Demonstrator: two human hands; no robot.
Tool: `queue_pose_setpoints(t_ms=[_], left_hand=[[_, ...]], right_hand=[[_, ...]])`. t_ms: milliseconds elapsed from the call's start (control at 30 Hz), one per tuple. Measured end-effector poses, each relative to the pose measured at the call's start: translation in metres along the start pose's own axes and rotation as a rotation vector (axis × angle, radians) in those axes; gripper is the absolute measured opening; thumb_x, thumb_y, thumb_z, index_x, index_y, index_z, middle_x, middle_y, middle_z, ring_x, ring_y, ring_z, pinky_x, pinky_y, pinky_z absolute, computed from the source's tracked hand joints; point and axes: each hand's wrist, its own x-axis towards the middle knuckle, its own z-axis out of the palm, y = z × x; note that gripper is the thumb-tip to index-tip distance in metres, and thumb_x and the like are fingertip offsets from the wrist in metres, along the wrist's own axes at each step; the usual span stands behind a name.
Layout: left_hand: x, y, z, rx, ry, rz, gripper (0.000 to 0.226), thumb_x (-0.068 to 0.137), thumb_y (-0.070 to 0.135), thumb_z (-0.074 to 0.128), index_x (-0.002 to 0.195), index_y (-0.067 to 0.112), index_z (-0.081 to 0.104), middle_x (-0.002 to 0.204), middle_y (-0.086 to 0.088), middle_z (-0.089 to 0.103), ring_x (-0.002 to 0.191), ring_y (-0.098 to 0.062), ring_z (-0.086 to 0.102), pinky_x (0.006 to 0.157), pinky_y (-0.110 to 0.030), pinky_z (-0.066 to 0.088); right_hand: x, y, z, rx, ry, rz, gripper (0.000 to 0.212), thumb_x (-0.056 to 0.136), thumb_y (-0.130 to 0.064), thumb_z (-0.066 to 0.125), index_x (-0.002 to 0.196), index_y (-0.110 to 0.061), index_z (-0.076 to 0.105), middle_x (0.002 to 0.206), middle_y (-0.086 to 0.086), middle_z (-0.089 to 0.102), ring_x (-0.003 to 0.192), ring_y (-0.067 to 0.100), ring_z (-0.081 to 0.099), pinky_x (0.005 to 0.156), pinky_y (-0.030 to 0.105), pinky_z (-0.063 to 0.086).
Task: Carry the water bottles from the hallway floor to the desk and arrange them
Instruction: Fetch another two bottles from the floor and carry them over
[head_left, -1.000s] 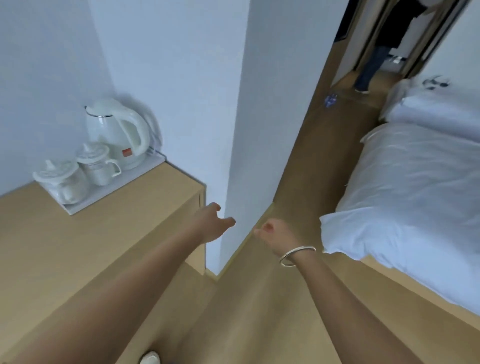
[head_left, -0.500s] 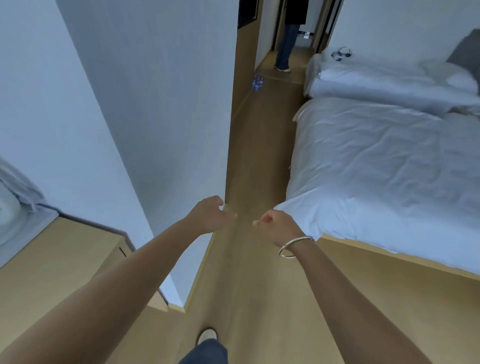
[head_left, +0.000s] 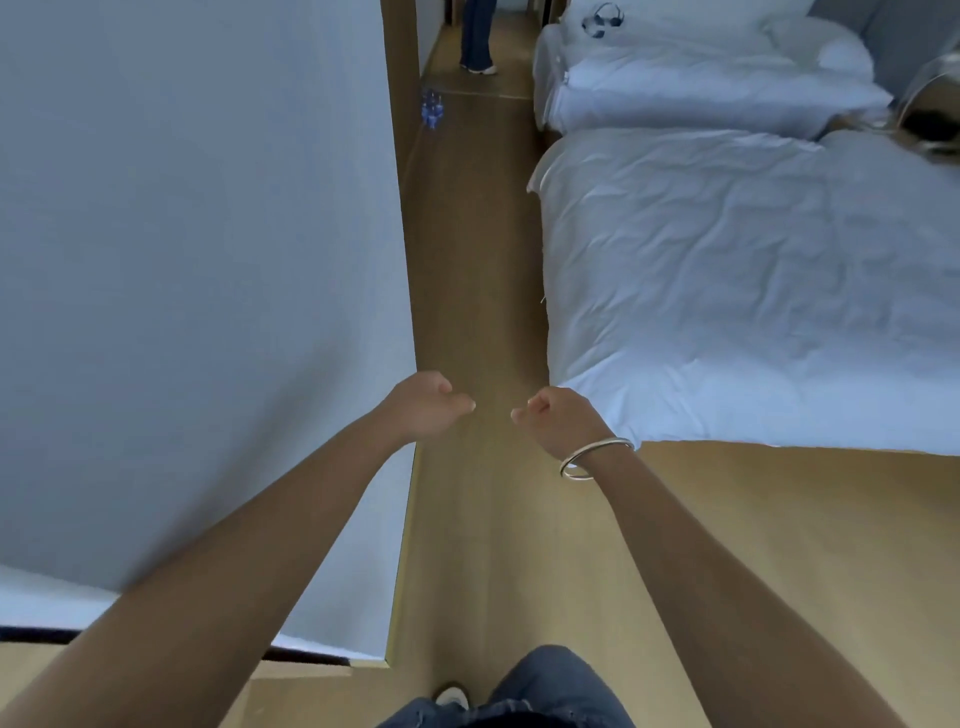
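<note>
water bottles (head_left: 431, 108) stood clustered on the hallway floor (head_left: 470, 270) beside the wall, far ahead of both hands. nearer, the left hand (head_left: 423, 405) and right hand (head_left: 558, 418) hung loosely curled, holding nothing. bottle labels looked blue, unreadable.

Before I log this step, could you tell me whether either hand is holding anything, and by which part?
Nothing is held: the left hand and right hand are loosely curled and empty; the water bottles stand far down the hallway floor.

Hotel-type bedroom. Two beds (head_left: 727, 260) w/ white duvets side by side. Wood floor (head_left: 467, 286), narrow hallway beyond.
</note>
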Motion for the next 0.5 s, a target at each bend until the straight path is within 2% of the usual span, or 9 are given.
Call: queue_pose_setpoints(t_ms=[67, 133, 167, 267, 433, 500], left_hand=[[0.014, 0.001, 0.0, -0.038, -0.018, 0.017, 0.037, 0.086, 0.042, 0.055, 0.112, 0.016, 0.053, 0.113, -0.002, 0.051, 0.101, -0.018, 0.05, 0.079, -0.028, 0.038], [0.026, 0.003, 0.004, -0.08, -0.052, 0.022, 0.024, 0.086, 0.04, 0.056, 0.089, 0.017, 0.049, 0.095, -0.003, 0.046, 0.083, -0.018, 0.044, 0.068, -0.027, 0.035], [0.032, 0.004, 0.005, -0.09, -0.08, 0.02, 0.024, 0.086, 0.038, 0.056, 0.084, 0.017, 0.046, 0.091, -0.004, 0.044, 0.08, -0.019, 0.042, 0.066, -0.027, 0.033], [0.053, 0.012, 0.004, -0.111, -0.117, 0.013, 0.023, 0.085, 0.037, 0.058, 0.082, 0.017, 0.047, 0.088, -0.004, 0.044, 0.078, -0.019, 0.042, 0.064, -0.026, 0.032], [0.107, 0.033, -0.016, -0.102, -0.073, -0.01, 0.024, 0.085, 0.039, 0.057, 0.088, 0.015, 0.053, 0.093, -0.001, 0.05, 0.083, -0.016, 0.047, 0.068, -0.027, 0.037], [0.133, 0.047, -0.025, -0.105, -0.053, -0.001, 0.021, 0.086, 0.037, 0.056, 0.087, 0.017, 0.05, 0.092, -0.002, 0.046, 0.079, -0.015, 0.044, 0.062, -0.023, 0.034]], right_hand=[[0.015, -0.001, 0.0, 0.01, -0.002, 0.006, 0.025, 0.085, -0.037, 0.056, 0.098, -0.015, 0.059, 0.094, -0.001, 0.058, 0.089, 0.018, 0.056, 0.079, 0.028, 0.042], [0.031, -0.002, -0.001, 0.005, -0.012, 0.003, 0.023, 0.085, -0.038, 0.057, 0.092, -0.016, 0.056, 0.091, -0.002, 0.058, 0.086, 0.017, 0.055, 0.077, 0.027, 0.042], [0.039, -0.003, 0.0, 0.0, -0.017, 0.001, 0.022, 0.085, -0.038, 0.057, 0.091, -0.016, 0.056, 0.09, -0.001, 0.058, 0.085, 0.017, 0.055, 0.076, 0.028, 0.042], [0.068, -0.009, -0.003, -0.018, -0.034, -0.009, 0.024, 0.085, -0.036, 0.058, 0.092, -0.013, 0.058, 0.091, 0.001, 0.058, 0.087, 0.018, 0.056, 0.08, 0.03, 0.044], [0.129, -0.013, -0.019, -0.028, -0.069, -0.032, 0.02, 0.086, -0.034, 0.056, 0.088, -0.014, 0.054, 0.089, 0.001, 0.055, 0.085, 0.019, 0.054, 0.08, 0.03, 0.044], [0.16, -0.014, -0.03, -0.036, -0.089, -0.032, 0.02, 0.086, -0.034, 0.056, 0.088, -0.014, 0.054, 0.089, 0.002, 0.055, 0.085, 0.02, 0.054, 0.082, 0.032, 0.045]])
